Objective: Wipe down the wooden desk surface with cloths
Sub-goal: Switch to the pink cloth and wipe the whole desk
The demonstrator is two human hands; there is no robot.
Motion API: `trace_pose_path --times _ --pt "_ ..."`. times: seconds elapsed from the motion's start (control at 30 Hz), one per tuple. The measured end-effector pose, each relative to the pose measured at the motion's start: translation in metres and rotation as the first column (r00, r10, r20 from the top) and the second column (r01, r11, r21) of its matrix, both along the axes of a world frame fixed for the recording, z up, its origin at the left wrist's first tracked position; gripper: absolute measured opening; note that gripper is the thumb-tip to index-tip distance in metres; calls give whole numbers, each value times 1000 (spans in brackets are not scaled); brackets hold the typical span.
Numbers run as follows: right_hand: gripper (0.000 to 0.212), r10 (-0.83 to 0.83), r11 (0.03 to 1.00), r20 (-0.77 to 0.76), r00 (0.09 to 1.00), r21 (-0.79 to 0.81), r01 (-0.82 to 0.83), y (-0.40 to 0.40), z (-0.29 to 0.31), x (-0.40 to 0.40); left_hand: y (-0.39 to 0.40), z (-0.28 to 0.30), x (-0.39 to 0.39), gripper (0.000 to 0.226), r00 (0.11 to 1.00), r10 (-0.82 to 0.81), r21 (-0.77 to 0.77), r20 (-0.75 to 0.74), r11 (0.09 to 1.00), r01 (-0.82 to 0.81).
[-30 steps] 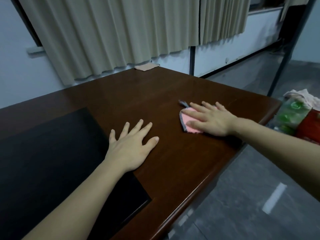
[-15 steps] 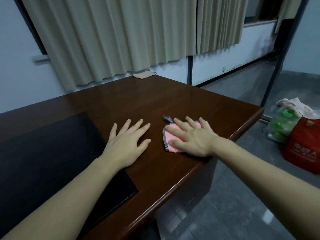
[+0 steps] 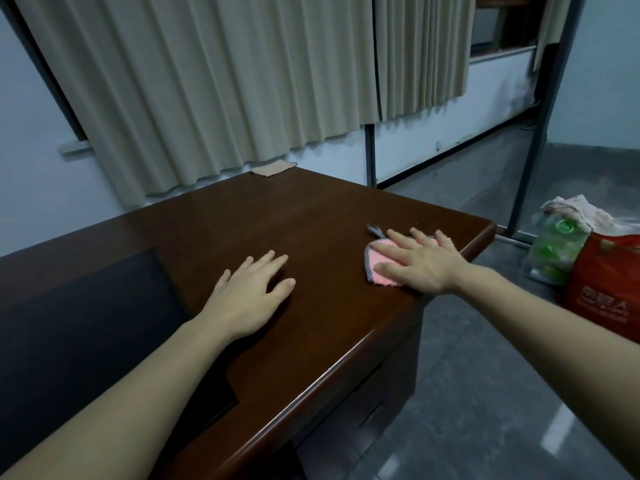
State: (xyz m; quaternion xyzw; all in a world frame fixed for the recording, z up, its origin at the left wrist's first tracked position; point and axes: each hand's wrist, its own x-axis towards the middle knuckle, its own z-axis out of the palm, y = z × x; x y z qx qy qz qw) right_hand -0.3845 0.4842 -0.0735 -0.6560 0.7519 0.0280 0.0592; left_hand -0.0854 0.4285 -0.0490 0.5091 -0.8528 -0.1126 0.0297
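Small pink cloth with a grey striped hem and a little hanging loop (image 3: 381,268), flat on the dark brown polished wooden desk (image 3: 311,216), close to its right front corner and just beside the rounded front edge. Over this cloth, right hand (image 3: 419,263), palm down, fingers straight and spread, pressing it onto the wood; only the left part of the cloth and the loop visible past the fingers. Left hand (image 3: 251,294) also flat on the bare desk, fingers straight and a little apart, holding nothing, well apart from the right hand and to the left of the cloth, not touching it. Heel of the left hand near the corner of a large black rectangular desk pad (image 3: 79,334), covering the left part of the top. At the far edge of the desk, under the curtain hem, a second folded beige cloth (image 3: 273,167), lying alone, far from both hands. Behind the desk, long beige pleated curtains (image 3: 214,81) before a pale wall. On the grey tiled floor (image 3: 485,410) to the right of the desk, a red bag with white print (image 3: 602,289), and just beside it a clear plastic bag with green items inside (image 3: 554,244); a pale crumpled fabric (image 3: 568,209) on top of these. A dark metal pole (image 3: 540,133) upright behind the bags.
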Motion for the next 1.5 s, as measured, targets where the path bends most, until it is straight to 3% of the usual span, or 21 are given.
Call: trace_pose_path --times 0.27,0.6,1.1,1.5 --pt "66 -150 988 23 988 -24 151 -30 -3 -72 -15 2 -6 58 1000 14 1 27 1000 -14" --pt "65 -251 968 31 968 40 249 -66 5 -96 -36 2 6 58 999 39 -1 -5 999 -39" --pt "66 -158 985 -25 987 63 160 -171 0 7 -118 -6 56 59 998 54 0 -24 999 -54" --pt "66 -193 981 -10 981 21 194 -306 -6 59 -268 -18 86 59 997 67 2 -33 998 -67"
